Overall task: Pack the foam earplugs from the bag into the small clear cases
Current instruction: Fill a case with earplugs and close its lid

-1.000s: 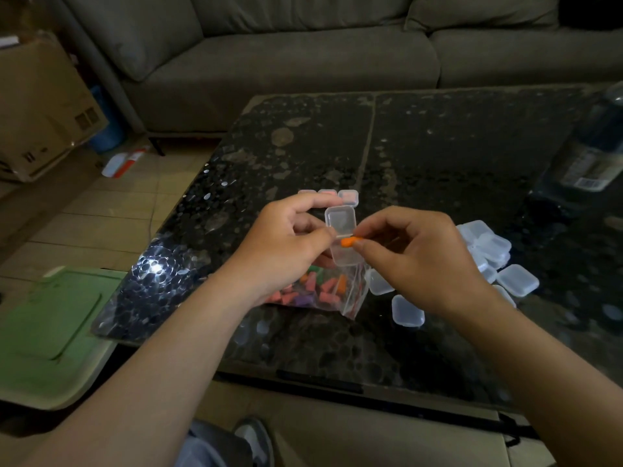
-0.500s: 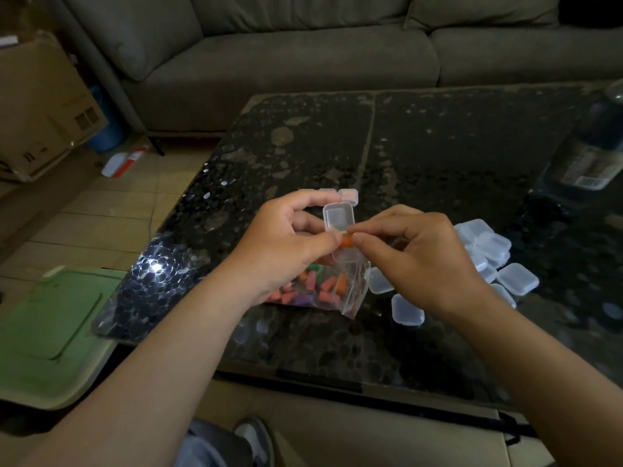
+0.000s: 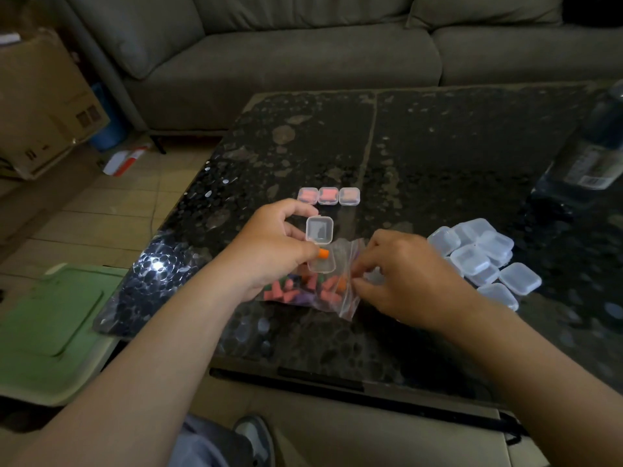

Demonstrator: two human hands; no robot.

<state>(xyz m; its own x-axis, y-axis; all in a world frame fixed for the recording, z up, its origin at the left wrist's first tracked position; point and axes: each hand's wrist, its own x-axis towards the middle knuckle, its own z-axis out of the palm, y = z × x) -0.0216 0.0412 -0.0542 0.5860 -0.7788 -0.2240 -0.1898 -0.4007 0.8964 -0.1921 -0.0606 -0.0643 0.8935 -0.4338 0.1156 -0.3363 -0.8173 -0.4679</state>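
Note:
My left hand [image 3: 269, 254] holds a small clear case [image 3: 320, 246] with its lid swung up, just above the bag. An orange earplug [image 3: 323, 253] sits at the case's rim against my left thumb. Below lies the clear zip bag [image 3: 313, 288] of pink, orange, green and purple foam earplugs. My right hand [image 3: 401, 281] has its fingertips at the bag's mouth, pinching the plastic edge. Three shut cases [image 3: 328, 196] with pink earplugs inside stand in a row farther back. A heap of several empty clear cases [image 3: 485, 257] lies to the right.
The work sits on a dark speckled glass table [image 3: 438, 156] with its near edge close to me. A dark bottle [image 3: 593, 153] stands at the right edge. A grey sofa [image 3: 303, 62] is behind, a cardboard box [image 3: 40, 106] and a green lid [image 3: 47, 318] to the left.
My right hand let go of the orange earplug at the case and dropped to the bag's mouth. The left hand now keeps the earplug at the case.

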